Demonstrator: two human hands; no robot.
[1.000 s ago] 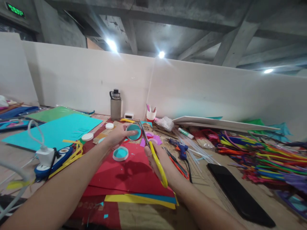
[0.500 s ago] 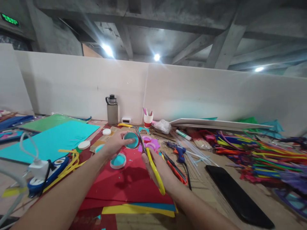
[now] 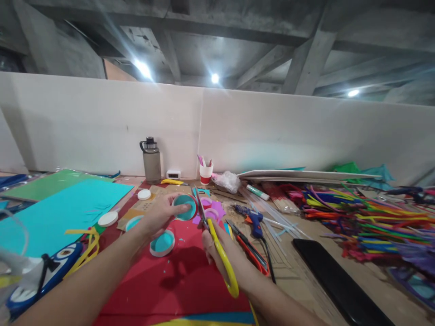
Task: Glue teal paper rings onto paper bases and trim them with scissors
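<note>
My left hand [image 3: 161,216] is closed on a round teal piece with a red rim [image 3: 184,212], its thumb lying across the teal face. In my right hand [image 3: 220,248] are scissors with yellow handles [image 3: 224,265]. Their metal blades point up and away, right beside the piece's red edge; whether they touch it I cannot tell. Below both hands lies a red sheet [image 3: 176,285]. A white-rimmed round lid with teal inside [image 3: 162,243] rests on it, near my left wrist. Pink rings on purple paper [image 3: 217,209] lie just behind the scissors.
To the right are a blue glue gun [image 3: 254,219], pliers with red handles [image 3: 251,253], a black phone-like slab [image 3: 335,276] and a heap of colourful pipe cleaners [image 3: 360,213]. Teal card [image 3: 68,206] and a power strip [image 3: 50,274] lie left. A bottle [image 3: 151,163] stands behind.
The view has shifted slightly, so the things on the left sit farther left and lower. The round piece is turned a little in my left hand, and the scissors stay beside its edge.
</note>
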